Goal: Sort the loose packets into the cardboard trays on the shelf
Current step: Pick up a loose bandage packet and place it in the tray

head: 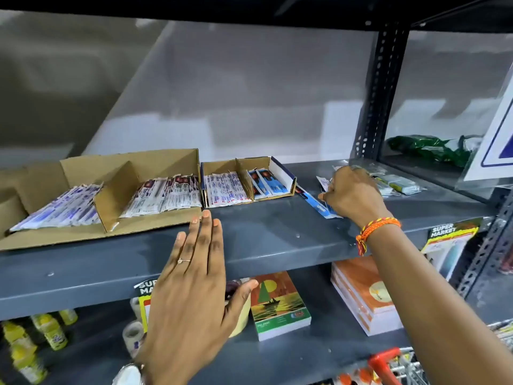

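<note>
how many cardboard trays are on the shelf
2: a large cardboard tray at the left, and a small cardboard tray beside it at the middle. More could lie beyond the frame's left edge.

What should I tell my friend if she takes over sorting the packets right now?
Left hand: open, flat, empty, in front of the shelf edge.
Right hand: closing on loose packets at the right of the shelf; whether they are gripped yet is unclear.
Big tray: two compartments, both with packets.
Small tray: white packets on the left, blue ones on the right.
Left to do: a blue packet lies beside the small tray, more loose ones behind the right hand. All of them need sorting.
</note>
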`<state>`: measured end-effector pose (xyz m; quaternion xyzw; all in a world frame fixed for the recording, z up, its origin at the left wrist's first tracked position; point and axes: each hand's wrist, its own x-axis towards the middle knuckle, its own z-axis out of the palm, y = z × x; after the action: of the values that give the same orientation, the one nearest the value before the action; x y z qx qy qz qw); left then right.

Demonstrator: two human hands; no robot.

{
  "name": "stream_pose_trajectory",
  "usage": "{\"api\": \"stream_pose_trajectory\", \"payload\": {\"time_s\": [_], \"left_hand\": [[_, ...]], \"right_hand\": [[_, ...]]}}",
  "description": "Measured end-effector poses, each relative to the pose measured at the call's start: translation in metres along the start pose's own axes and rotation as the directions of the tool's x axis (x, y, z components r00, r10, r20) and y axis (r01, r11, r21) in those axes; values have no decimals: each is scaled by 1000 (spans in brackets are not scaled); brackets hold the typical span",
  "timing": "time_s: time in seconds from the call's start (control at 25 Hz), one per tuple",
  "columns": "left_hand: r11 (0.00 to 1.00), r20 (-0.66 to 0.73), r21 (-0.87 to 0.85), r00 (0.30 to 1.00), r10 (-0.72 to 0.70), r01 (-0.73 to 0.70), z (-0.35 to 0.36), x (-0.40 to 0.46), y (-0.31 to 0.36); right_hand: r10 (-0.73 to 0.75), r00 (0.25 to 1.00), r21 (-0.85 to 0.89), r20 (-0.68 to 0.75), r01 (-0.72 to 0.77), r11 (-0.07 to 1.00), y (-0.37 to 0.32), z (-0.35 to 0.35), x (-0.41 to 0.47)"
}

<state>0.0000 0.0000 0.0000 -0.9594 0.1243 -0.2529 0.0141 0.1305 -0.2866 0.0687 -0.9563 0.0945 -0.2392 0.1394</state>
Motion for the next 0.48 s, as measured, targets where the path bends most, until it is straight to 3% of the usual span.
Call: {"api": "stream_pose_trajectory", "payload": {"time_s": [0.48], "left_hand": [[996, -160, 86, 986, 51, -37, 17, 3, -5]], "right_hand": [[140, 990, 162, 23, -142, 977, 1, -2, 6]]}}
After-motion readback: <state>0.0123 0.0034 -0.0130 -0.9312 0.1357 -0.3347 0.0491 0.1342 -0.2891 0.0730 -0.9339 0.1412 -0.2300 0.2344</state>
